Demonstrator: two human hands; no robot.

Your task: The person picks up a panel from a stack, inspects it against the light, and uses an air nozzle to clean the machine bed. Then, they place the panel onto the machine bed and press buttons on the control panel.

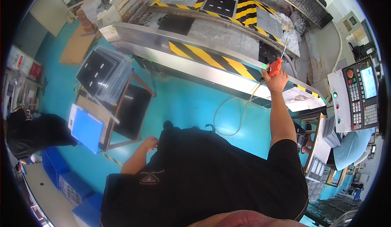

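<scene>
My right hand (276,79) is stretched forward at the right end of the machine's metal front rail (154,54). Its fingers are wrapped round an orange air blow gun (275,67), whose thin metal nozzle (284,46) points away from me over the machine bed. A pale hose (216,119) loops below the rail near that hand. Low at my left side hangs my left hand (151,142), its fingers loosely bent and apart, with nothing visible in it. On the bed, a black panel with small pale slots (220,5) lies between yellow-and-black striped strips.
To the left, a wheelless-looking stand (134,109) bears a stack of dark slotted panels with clear sheets (108,74). A blue sheet (88,128) leans nearer me. A control panel (358,97) stands at the right. Blue bins (75,184) and another person (38,133) are at the left.
</scene>
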